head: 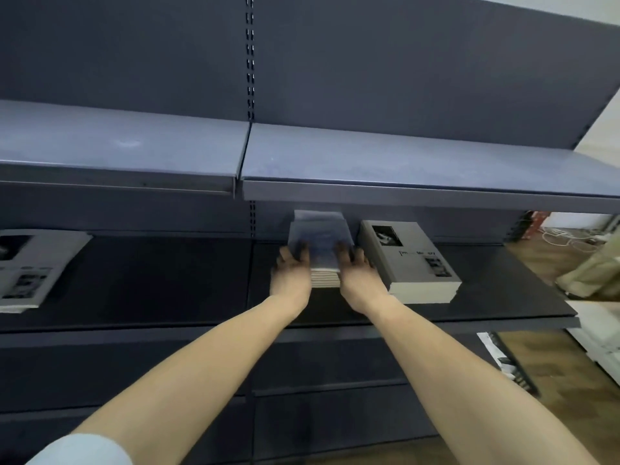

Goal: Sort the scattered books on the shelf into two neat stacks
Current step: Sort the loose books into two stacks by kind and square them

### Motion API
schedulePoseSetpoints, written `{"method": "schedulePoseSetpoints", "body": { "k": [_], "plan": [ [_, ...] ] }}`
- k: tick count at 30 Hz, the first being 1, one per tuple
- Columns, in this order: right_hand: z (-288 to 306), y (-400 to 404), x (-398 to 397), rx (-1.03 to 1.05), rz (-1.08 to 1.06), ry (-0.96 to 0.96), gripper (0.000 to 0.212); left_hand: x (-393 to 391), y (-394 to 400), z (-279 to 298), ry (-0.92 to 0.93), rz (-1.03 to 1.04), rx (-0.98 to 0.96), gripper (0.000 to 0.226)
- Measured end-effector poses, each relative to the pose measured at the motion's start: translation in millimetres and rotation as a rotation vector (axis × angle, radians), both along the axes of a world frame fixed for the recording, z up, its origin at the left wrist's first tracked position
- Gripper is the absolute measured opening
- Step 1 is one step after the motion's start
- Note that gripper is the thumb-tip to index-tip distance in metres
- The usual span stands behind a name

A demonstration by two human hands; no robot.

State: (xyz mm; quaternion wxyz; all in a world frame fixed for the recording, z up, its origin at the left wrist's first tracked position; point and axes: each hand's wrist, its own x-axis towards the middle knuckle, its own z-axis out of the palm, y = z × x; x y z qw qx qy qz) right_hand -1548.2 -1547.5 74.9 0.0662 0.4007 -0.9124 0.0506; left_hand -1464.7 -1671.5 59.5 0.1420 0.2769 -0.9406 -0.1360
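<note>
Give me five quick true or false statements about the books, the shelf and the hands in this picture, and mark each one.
1. Both hands, left hand and right hand, are on the blue stack. True.
2. The grey stack lies left of the blue stack. False: it lies to its right.
3. The upper shelf holds books. False: none show on it.
4. A grey book lies far to the left on the lower shelf. True.
5. The right hand grips the grey stack. False: its fingers are on the blue stack.
</note>
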Motion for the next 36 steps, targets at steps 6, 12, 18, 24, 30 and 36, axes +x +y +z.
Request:
{"method": "schedulePoseSetpoints", "body": {
  "k": [6, 12, 18, 24, 30, 36],
  "plan": [
    [-11, 5, -34, 0.117, -0.141, -0.001, 0.067, -25, 5, 1, -0.054, -0.040, 0.067, 0.060],
    [-19, 2, -67, 0.007, -0.063, -0.113, 0.065, -40, 9, -11, -0.003, -0.031, 0.105, 0.071],
    [-32, -2, -87, -0.136, 0.060, -0.253, 0.097, -57, 9, -15, 0.025, 0.083, 0.133, 0.068],
    [-47, -14, -105, -0.199, 0.091, -0.174, 0.078, -74, -7, -22, 0.017, 0.053, 0.086, 0.066],
    [-56, -26, -125, -0.158, 0.203, -0.203, 0.070, -83, -24, -40, -0.135, -0.006, -0.157, 0.068],
    [-53, -25, -126, -0.104, 0.224, -0.134, 0.070, -83, -23, -36, -0.146, -0.004, -0.149, 0.076]
  ]
}}
